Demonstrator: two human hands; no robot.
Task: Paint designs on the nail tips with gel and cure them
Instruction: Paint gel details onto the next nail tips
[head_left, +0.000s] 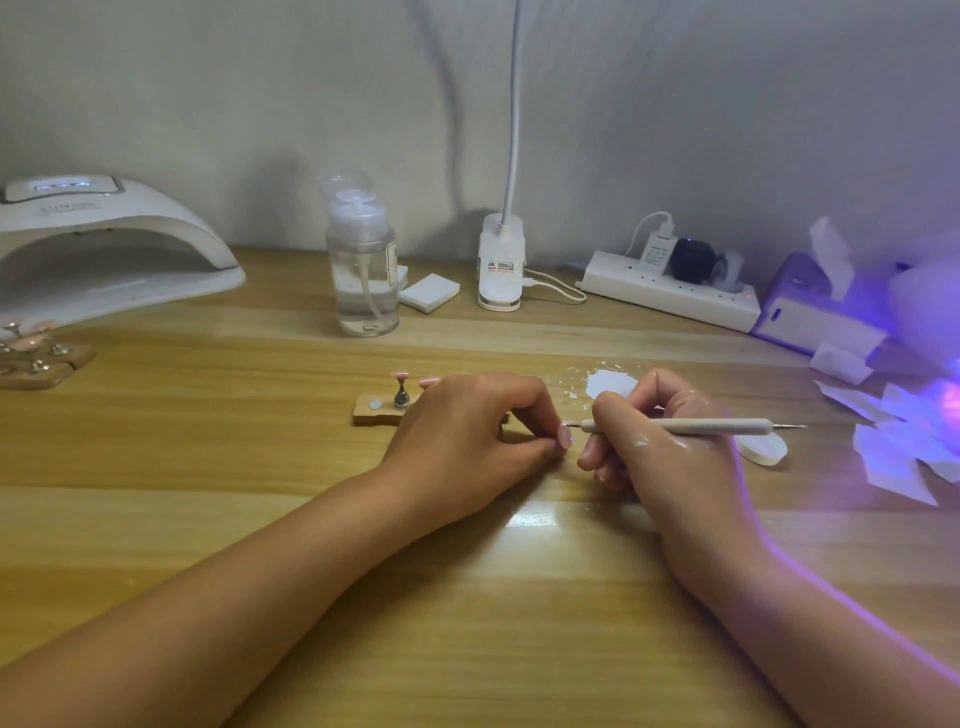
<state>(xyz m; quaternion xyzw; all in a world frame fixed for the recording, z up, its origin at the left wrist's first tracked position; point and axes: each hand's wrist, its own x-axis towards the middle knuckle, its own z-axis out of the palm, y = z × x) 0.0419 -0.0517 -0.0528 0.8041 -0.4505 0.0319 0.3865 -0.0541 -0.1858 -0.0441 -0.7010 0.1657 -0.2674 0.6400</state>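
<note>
Far left of the wooden nail-tip holder (375, 411): white curing lamp (104, 244), with a second holder (39, 364) of pink tips just before it. Behind the wooden holder: clear pump bottle (363, 270). Over its right end: left hand (467, 426), fingers curled, pinches a pink nail tip (564, 434) between thumb and forefinger. Right of the holder, just beside that tip: right hand (670, 462), fingers closed round a dotting pen (691, 426), holds it level, metal point against the tip. Far right and behind: white power strip (670, 293), tissue box (810, 317) in violet glow.
</note>
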